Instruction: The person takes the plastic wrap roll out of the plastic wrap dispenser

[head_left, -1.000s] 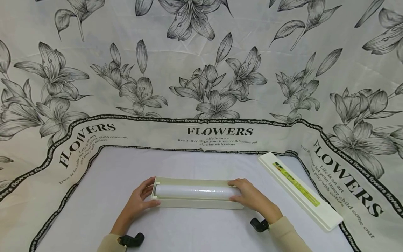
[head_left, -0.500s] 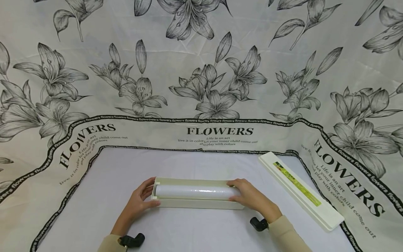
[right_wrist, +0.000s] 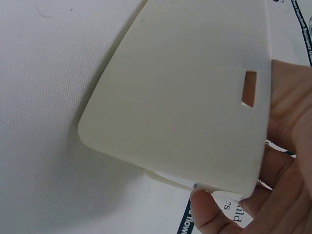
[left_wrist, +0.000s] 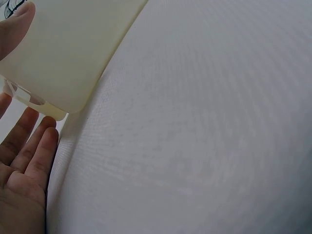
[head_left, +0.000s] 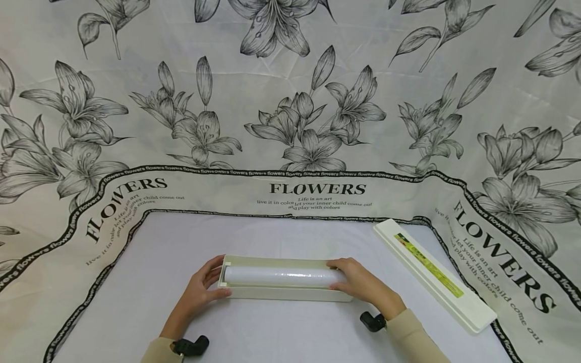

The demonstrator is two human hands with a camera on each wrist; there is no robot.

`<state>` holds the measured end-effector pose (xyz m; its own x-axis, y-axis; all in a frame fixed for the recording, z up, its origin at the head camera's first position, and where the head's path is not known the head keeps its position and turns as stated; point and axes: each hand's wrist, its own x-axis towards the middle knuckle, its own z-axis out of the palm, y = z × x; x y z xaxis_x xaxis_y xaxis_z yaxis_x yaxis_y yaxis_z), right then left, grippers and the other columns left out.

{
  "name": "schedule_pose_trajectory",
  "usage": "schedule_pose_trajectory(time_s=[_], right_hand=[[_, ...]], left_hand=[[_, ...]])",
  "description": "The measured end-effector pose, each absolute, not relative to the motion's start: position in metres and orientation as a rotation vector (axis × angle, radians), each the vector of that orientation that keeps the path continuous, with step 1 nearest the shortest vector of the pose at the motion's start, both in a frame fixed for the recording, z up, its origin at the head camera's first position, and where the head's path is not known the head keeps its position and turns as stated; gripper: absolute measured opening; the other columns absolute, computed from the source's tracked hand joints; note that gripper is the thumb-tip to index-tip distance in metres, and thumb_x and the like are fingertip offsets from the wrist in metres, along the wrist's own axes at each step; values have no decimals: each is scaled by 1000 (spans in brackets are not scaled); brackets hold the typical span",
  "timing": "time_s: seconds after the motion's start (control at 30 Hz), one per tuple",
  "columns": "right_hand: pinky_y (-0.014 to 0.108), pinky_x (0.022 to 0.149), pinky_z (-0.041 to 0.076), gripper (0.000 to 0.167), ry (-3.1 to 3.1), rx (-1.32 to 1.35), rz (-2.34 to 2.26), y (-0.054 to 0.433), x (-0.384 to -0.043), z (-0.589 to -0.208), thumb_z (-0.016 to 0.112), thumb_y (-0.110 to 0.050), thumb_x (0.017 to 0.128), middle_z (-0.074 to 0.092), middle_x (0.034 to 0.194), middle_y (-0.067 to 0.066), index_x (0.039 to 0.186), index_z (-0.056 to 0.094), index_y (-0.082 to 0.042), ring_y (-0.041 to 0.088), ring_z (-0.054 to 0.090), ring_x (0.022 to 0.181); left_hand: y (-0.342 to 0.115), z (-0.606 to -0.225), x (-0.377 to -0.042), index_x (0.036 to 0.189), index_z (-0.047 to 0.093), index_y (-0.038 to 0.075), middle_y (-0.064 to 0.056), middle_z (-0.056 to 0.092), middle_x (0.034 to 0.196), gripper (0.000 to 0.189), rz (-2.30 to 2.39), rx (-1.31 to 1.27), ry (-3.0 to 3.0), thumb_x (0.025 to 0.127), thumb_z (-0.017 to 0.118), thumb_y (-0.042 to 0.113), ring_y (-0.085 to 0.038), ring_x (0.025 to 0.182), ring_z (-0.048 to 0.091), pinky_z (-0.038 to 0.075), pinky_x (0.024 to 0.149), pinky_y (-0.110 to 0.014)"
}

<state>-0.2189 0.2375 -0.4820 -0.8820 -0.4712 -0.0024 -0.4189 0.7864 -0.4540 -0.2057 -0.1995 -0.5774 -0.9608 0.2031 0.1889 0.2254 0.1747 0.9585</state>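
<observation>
A long cream plastic wrap dispenser box (head_left: 290, 294) lies lengthwise on the white cloth, its top uncovered. Inside it sits a white, shiny roll of plastic wrap (head_left: 281, 276). My left hand (head_left: 199, 288) holds the box's left end, thumb on the front and fingers around the end and back. In the left wrist view the fingertips (left_wrist: 46, 121) touch the box's end. Over the right end, my right hand (head_left: 363, 283) grips the roll with thumb in front and fingers behind, hiding that end. The right wrist view shows the box wall (right_wrist: 175, 97) with a small slot.
A long white lid (head_left: 436, 277) with a yellow-green label lies diagonally at the right. White cloth (head_left: 290, 333) covers the table. A flower-printed sheet (head_left: 290, 126) rises behind and along both sides.
</observation>
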Motion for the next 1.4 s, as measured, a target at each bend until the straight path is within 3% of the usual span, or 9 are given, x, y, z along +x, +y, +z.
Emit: schedule_pose_trajectory(time_s=[0.4, 0.5, 0.67, 0.77, 1.17, 1.4], right_hand=[[51, 98, 56, 55, 2835, -705, -691, 237, -220, -481, 84, -18, 86, 70, 126, 17, 132, 63, 5, 32, 64, 114], [51, 98, 55, 53, 2824, -708, -686, 236, -221, -480, 84, -18, 86, 70, 127, 18, 130, 64, 5, 32, 65, 113], [54, 101, 54, 49, 2807, -726, -691, 234, -221, -477, 82, -16, 87, 69, 128, 21, 127, 65, 6, 36, 64, 117], [53, 100, 54, 48, 2802, -748, -680, 234, -222, -476, 82, -17, 87, 70, 127, 20, 127, 66, 6, 35, 65, 115], [46, 89, 57, 52, 2838, -796, -601, 241, -223, -477, 82, -30, 88, 71, 125, 15, 127, 68, 1, 26, 65, 107], [44, 87, 57, 50, 2868, -816, -622, 241, -221, -469, 83, -30, 87, 72, 120, 13, 125, 69, 0, 24, 65, 103]], left_hand=[[-199, -578, -206, 154, 41, 6, -23, 51, 152, 89, -1956, -429, -2397, 79, 88, 10, -44, 135, 54, 45, 103, -12], [-199, -577, -206, 154, 42, 5, -23, 51, 151, 89, -1955, -437, -2391, 78, 88, 9, -32, 133, 58, 46, 104, -12], [-199, -574, -205, 153, 42, 2, -26, 48, 152, 89, -1960, -475, -2369, 78, 88, 6, -2, 126, 57, 46, 105, -11], [-200, -574, -205, 154, 41, 2, -26, 48, 152, 89, -1955, -481, -2374, 78, 88, 7, 5, 123, 55, 45, 104, -11], [-199, -574, -204, 154, 40, 2, -27, 47, 153, 89, -1961, -484, -2373, 78, 88, 7, 2, 125, 55, 45, 104, -11], [-199, -571, -204, 154, 41, 1, -26, 48, 152, 89, -1950, -470, -2390, 78, 88, 8, 0, 126, 55, 45, 104, -11]])
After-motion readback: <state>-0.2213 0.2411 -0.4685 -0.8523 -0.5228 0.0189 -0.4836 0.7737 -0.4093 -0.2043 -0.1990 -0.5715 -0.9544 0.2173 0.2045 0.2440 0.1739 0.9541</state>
